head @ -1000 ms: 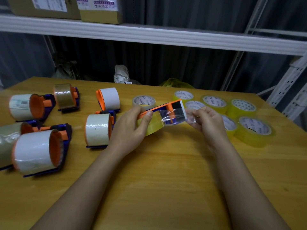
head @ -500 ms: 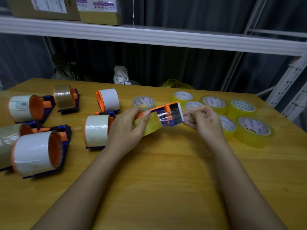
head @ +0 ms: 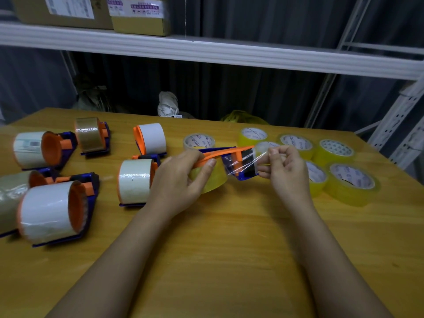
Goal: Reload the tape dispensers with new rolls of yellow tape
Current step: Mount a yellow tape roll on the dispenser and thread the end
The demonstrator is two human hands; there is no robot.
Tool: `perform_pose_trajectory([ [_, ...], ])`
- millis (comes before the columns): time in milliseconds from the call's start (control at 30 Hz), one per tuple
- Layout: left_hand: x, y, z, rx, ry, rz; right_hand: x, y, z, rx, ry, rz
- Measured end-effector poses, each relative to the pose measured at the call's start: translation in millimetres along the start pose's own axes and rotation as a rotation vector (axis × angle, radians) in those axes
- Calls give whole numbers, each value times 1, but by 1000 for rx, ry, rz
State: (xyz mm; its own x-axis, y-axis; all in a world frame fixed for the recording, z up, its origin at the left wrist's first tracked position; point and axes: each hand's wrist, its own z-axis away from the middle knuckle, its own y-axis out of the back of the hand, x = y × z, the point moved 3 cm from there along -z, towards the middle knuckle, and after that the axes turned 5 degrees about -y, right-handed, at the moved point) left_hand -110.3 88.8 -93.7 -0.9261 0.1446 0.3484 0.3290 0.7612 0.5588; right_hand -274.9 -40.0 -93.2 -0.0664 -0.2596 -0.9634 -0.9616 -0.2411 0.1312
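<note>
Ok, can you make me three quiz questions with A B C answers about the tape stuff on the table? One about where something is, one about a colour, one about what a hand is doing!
1. Where do the loose yellow tape rolls lie on the wooden table?
A. Right side
B. Left side
C. On the shelf

2. What colour is the arm on the held tape dispenser?
A. Green
B. Orange
C. Pink

3. What is the right hand doing?
A. Lying flat on the table
B. Lifting a box
C. Pinching the clear tape end

Answers: 1 A, the flat rolls cluster beside the right hand. 2 B, an orange strip runs from the left hand to the blue front. 3 C, its fingertips meet on the film stretched off the dispenser.
</note>
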Motion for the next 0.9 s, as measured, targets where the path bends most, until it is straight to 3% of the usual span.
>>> perform_pose_trajectory([
  [333,2,1,1,3,-21,36,-2,-1,3,87,114,154],
  [567,-2,3,0,70,146,205,-6,0,1,5,85,-7],
  [900,-5,3,-2,-81,234,159,-3,-2,1,53,114,40],
])
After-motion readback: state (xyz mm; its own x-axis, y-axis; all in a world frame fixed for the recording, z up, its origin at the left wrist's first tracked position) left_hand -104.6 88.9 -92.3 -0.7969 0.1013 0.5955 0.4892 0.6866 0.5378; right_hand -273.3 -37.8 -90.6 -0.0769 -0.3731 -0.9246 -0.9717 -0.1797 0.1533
